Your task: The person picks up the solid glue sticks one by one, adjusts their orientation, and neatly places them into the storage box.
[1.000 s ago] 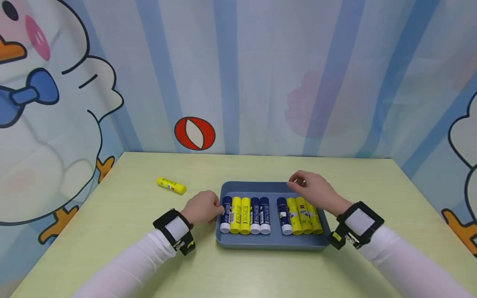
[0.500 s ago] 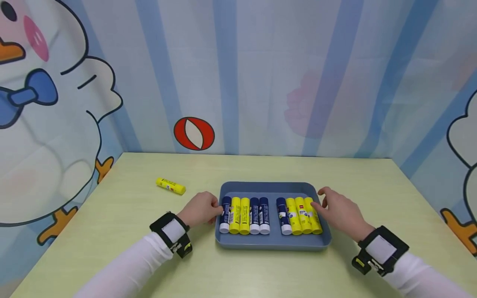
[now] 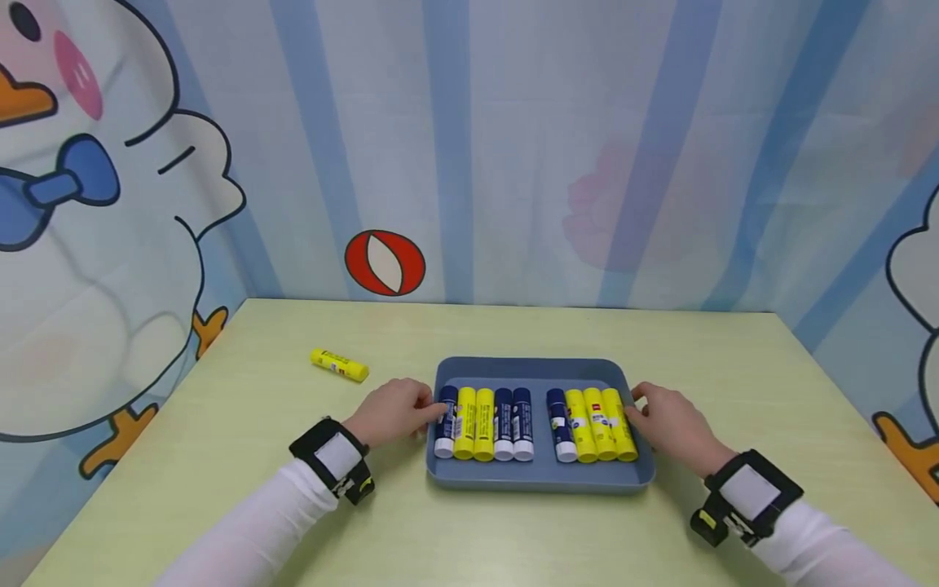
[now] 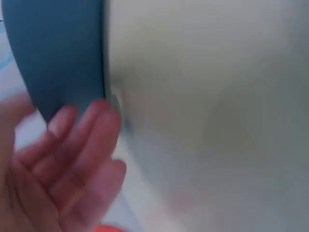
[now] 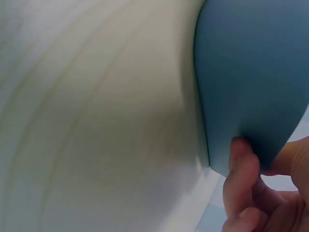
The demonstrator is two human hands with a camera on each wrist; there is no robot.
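A blue-grey tray (image 3: 539,487) lies on the table with two rows of glue sticks in it. Its left group mixes navy glue sticks (image 3: 502,420) with yellow ones; the right group has a navy one at its left end and yellow glue sticks (image 3: 599,424) beside it. My left hand (image 3: 392,410) grips the tray's left rim, thumb over the edge and fingers against the outer wall (image 4: 58,53). On the opposite side, my right hand (image 3: 676,425) pinches the right rim, its fingertips pressed to the outside wall (image 5: 251,72) in the right wrist view.
One yellow glue stick (image 3: 339,364) lies on the pale table (image 3: 293,456), behind and left of the tray. A striped cartoon curtain (image 3: 506,163) stands along the table's back edge.
My right hand has come from above the tray's back right down to its right rim and taken hold there. My left hand stays at the left rim. The glue sticks have not moved.
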